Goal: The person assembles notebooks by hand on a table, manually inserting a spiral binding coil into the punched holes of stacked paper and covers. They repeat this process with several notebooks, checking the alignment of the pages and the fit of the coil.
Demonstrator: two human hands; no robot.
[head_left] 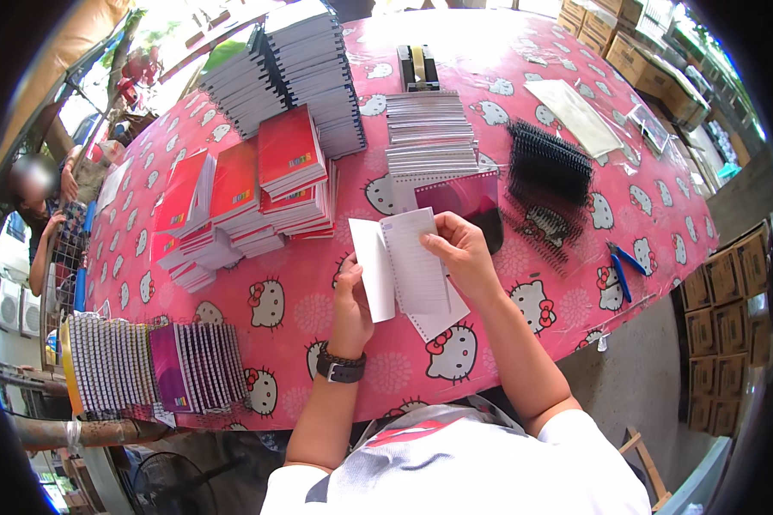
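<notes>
Between my hands is a set of punched, lined notebook pages (414, 266), its white outer sheet (371, 262) folded out to the left. My left hand (352, 296), with a dark watch at the wrist, is closed on the lower left side of the set. The right hand (465, 249) pinches the upper right edge between thumb and fingers. Another punched sheet (442, 322) shows beneath, partly covered. Just beyond lies a purple notebook cover (468, 196), in front of a stack of punched page blocks (429, 133). Black binding coils (550, 172) sit to the right of the cover.
Red notebooks (232, 184) and tall page stacks (313, 73) stand at the far left. Spiral-bound notebooks (206, 365) line the near left edge. Blue-handled pliers (624, 270) lie right; a tape dispenser (418, 69) stands far back. Another person (47, 215) is beyond the table's left side.
</notes>
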